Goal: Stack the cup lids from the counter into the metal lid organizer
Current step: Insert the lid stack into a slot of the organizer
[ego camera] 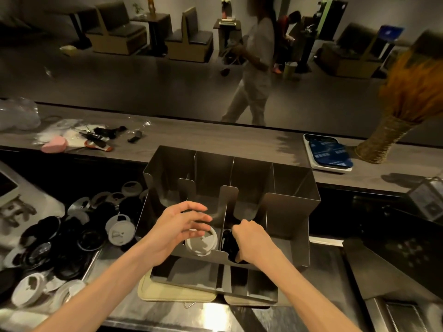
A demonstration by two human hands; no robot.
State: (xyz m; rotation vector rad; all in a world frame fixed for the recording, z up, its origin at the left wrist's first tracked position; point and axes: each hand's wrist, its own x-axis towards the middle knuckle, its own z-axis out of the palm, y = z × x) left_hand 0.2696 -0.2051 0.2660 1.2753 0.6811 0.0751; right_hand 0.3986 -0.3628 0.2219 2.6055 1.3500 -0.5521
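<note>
Black and white lids (72,238): heaped loose on the counter, left of the organizer.
Left hand (178,227): fingers spread and relaxed, holding nothing, just above a white lid (201,244).
White lid: lying in the organizer's second slot.
Metal organizer (291,202): four divided slots, standing on a cream tray (167,292).
Right hand (251,242): fingers curled round what seems a black lid (230,245) in the third slot.

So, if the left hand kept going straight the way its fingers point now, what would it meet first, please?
Probably the upright metal divider of the metal lid organizer: the left hand hovers open above the white lid, fingers aimed right and slightly away. Depth is unclear, so it might pass above.
</note>
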